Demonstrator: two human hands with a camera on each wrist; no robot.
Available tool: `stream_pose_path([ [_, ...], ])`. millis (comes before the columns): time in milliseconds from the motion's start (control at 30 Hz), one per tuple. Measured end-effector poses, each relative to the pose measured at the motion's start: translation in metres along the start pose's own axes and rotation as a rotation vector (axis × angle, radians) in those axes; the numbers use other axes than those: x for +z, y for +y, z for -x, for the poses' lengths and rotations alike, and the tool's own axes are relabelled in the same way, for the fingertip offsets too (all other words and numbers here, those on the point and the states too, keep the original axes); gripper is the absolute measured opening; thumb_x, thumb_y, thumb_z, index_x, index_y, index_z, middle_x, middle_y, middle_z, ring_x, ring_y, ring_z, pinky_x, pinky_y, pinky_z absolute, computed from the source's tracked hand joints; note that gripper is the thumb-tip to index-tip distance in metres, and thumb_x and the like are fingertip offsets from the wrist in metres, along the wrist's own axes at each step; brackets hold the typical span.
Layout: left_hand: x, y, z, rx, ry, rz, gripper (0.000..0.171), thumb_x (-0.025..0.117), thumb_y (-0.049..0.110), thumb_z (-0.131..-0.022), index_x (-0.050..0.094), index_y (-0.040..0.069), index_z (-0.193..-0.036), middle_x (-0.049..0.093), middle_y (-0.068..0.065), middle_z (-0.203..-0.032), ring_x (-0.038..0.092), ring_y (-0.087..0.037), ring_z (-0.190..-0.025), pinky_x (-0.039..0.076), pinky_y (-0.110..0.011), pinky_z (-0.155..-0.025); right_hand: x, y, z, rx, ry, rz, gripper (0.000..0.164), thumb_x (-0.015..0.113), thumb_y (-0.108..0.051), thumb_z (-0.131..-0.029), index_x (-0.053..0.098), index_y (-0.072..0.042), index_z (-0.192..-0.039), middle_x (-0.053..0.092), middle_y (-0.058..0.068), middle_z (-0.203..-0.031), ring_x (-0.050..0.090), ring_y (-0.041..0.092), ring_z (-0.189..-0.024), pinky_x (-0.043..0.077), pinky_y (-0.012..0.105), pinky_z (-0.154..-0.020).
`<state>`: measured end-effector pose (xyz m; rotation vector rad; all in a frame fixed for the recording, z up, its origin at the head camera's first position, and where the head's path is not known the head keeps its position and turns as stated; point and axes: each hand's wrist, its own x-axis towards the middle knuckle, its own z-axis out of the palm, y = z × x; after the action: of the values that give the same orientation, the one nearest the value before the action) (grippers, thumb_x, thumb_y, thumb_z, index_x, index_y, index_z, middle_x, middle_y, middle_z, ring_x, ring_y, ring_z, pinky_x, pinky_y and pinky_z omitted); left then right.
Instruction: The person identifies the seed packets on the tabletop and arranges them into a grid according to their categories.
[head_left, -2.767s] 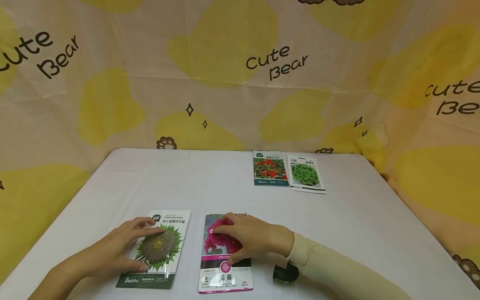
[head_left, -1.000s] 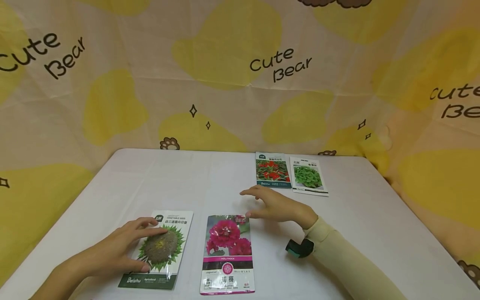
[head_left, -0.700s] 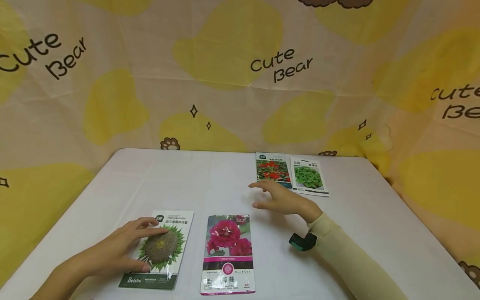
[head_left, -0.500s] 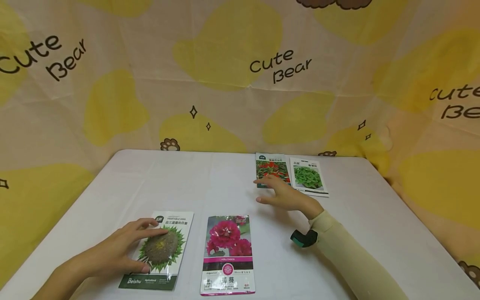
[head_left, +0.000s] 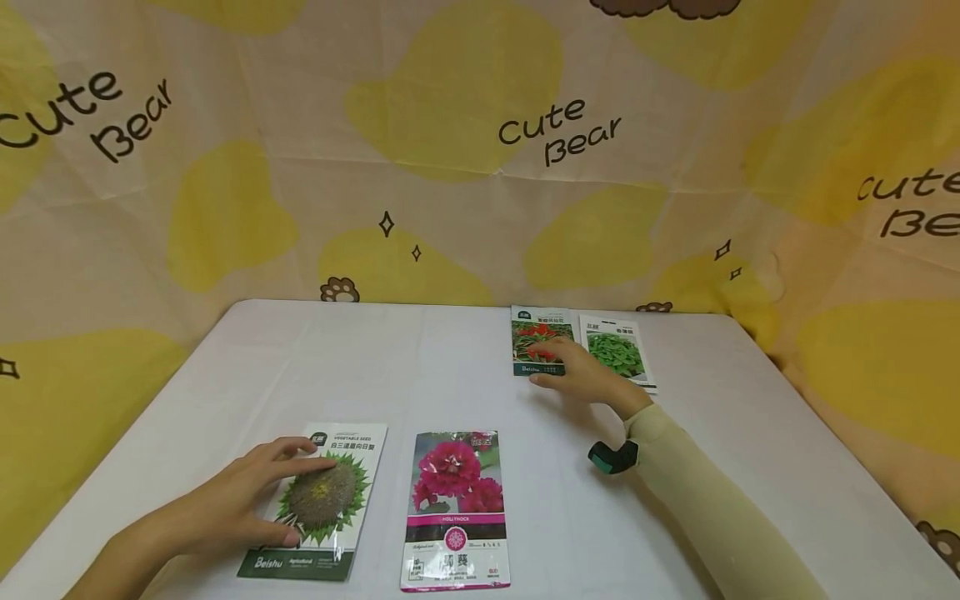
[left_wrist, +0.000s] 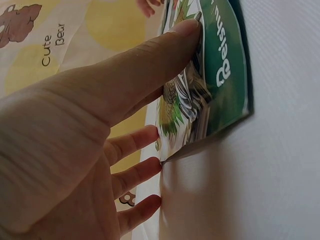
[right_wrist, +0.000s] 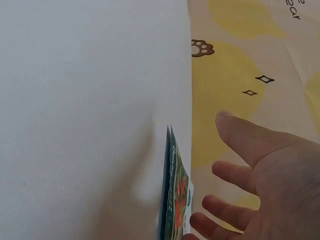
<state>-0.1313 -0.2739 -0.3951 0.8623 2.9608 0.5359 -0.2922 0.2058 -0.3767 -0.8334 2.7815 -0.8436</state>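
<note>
Head view: our right hand (head_left: 579, 372), spread, empty, hovers over the red-flowered packet (head_left: 527, 340); our left hand (head_left: 225, 502), spread, rests on the sunflower packet (head_left: 324, 492). Likely light, slick; we'd pinch edges.

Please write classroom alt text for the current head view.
A person's left hand rests on a sunflower packet; beside it lies a pink hollyhock packet. Farther back on the white table, the right hand is over a red-flower packet, beside a green-leaf packet.
</note>
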Motion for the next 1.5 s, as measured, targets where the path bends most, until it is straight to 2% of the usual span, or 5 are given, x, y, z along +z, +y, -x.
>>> stream_pose_path([
  [233,-0.001,0.001,0.0,-0.009,-0.002,0.007,0.079,0.078,0.067,-0.068,0.058,0.039,-0.139,0.051,0.001,-0.141,0.049,-0.028,-0.124,0.049,-0.047,-0.092,-0.003,0.006,-0.004,0.074,-0.005,0.0,0.059,0.066,-0.028,-0.098,0.048,-0.002,-0.148,0.047,0.026,-0.148,0.042,0.044,-0.139,0.037,0.062,-0.111],
  [533,0.0,-0.001,0.0,0.018,0.001,-0.002,0.079,0.077,0.067,-0.069,0.057,0.037,-0.14,0.051,0.001,-0.14,0.05,-0.027,-0.122,0.049,-0.045,-0.091,-0.007,0.013,-0.012,0.083,-0.004,0.005,0.058,0.064,-0.026,-0.099,0.047,0.002,-0.147,0.05,0.027,-0.146,0.044,0.045,-0.136,0.037,0.061,-0.111],
  [733,0.001,-0.002,0.0,0.024,0.009,-0.009,0.079,0.078,0.067,-0.069,0.058,0.038,-0.14,0.051,0.001,-0.14,0.05,-0.027,-0.122,0.049,-0.044,-0.091,-0.01,0.016,-0.018,0.15,-0.019,0.017,0.059,0.062,-0.027,-0.101,0.045,0.0,-0.15,0.043,0.029,-0.15,0.041,0.046,-0.139,0.036,0.061,-0.113],
  [900,0.001,-0.003,0.0,0.017,0.01,-0.006,0.079,0.078,0.067,-0.068,0.058,0.038,-0.139,0.052,0.002,-0.14,0.05,-0.026,-0.122,0.049,-0.042,-0.091,-0.011,0.018,-0.023,0.163,-0.024,0.037,0.06,0.062,-0.027,-0.101,0.043,0.002,-0.15,0.046,0.028,-0.148,0.043,0.045,-0.139,0.036,0.059,-0.114],
  [1500,0.001,-0.002,-0.001,0.027,0.005,-0.006,0.079,0.078,0.067,-0.069,0.056,0.038,-0.14,0.051,0.0,-0.141,0.048,-0.026,-0.122,0.05,-0.044,-0.09,-0.007,0.025,-0.038,0.227,-0.01,0.143,0.063,0.062,-0.032,-0.1,0.041,-0.006,-0.154,0.042,0.029,-0.152,0.038,0.048,-0.142,0.033,0.062,-0.115],
])
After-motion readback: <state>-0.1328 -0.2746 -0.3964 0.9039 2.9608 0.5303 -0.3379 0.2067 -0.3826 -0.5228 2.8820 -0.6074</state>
